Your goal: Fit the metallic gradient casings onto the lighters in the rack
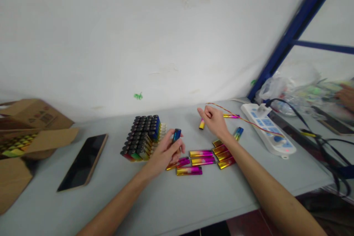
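Note:
My left hand [168, 149] is wrapped round an upright shiny blue tube [177, 135], its dark top showing above the fingers. Just left of it stands a tight block of dark-topped, multicoloured tubes [143, 132] in a pale holder [163, 129]. My right hand [213, 118] is closed, with its thumb pointing left; what its fingers hold, if anything, is hidden. Behind that hand runs a thin red-yellow wire [221, 107]. Below and left of its fingers is a yellow tube end [202, 124]. Pink-and-gold tubes [203, 160] lie loose between my forearms, with several more beside my right wrist.
A white power strip [265, 129] with plugs and black cables [318, 136] lies at right. A phone [84, 162] and an open cardboard box [41, 121] are at left. A blue frame [287, 37] rises by the wall; another person's hand [347, 96] shows far right.

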### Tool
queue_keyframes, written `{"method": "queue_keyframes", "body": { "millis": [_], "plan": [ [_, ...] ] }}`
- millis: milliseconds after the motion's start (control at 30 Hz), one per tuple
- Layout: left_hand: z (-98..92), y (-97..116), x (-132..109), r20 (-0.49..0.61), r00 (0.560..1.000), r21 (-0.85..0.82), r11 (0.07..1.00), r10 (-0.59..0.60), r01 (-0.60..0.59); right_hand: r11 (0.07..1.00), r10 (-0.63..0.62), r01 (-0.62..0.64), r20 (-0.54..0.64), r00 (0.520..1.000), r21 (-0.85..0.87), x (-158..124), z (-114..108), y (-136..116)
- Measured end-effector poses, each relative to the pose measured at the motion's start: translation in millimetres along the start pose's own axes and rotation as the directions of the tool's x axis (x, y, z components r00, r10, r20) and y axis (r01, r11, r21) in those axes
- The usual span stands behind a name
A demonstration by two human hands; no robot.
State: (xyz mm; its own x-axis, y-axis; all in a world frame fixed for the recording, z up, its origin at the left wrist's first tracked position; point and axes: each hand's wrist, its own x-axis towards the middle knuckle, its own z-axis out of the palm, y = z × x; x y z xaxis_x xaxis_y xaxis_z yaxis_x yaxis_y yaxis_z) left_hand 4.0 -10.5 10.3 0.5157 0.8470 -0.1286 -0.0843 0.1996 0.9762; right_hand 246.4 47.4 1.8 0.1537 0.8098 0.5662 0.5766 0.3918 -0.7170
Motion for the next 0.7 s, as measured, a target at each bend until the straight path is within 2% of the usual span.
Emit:
{"method": "queue_keyframes", "body": {
  "millis": [100,200,333,533,700],
  "plan": [
    [0.3,-2.5,-1.9,-0.049,0.995,-0.138,0.987,-0.086,0.078,0.991,-0.052,0.049,-0.020,0.998,-0.124,-2.2,1.3,5.1],
    [0.7,-1.1,-3.3,-0.048,0.993,-0.192,0.977,-0.109,0.098,0.981,-0.078,0.076,-0.001,0.997,-0.181,-6.2,4.2,5.5],
    [1.6,3.1,-6.1,-0.033,0.994,-0.237,0.967,-0.100,0.089,0.974,-0.085,0.082,-0.008,0.996,-0.209,-8.6,4.7,4.1],
    [4.4,3.0,-8.0,-0.128,0.986,-0.254,0.964,-0.112,0.076,0.966,-0.076,0.064,-0.039,0.996,-0.252,-7.2,-0.9,3.2],
    [4.6,1.3,-7.2,-0.144,0.983,-0.254,0.965,-0.111,0.072,0.959,-0.073,0.060,-0.038,0.997,-0.277,-7.1,-2.1,2.0]
  ]
}}
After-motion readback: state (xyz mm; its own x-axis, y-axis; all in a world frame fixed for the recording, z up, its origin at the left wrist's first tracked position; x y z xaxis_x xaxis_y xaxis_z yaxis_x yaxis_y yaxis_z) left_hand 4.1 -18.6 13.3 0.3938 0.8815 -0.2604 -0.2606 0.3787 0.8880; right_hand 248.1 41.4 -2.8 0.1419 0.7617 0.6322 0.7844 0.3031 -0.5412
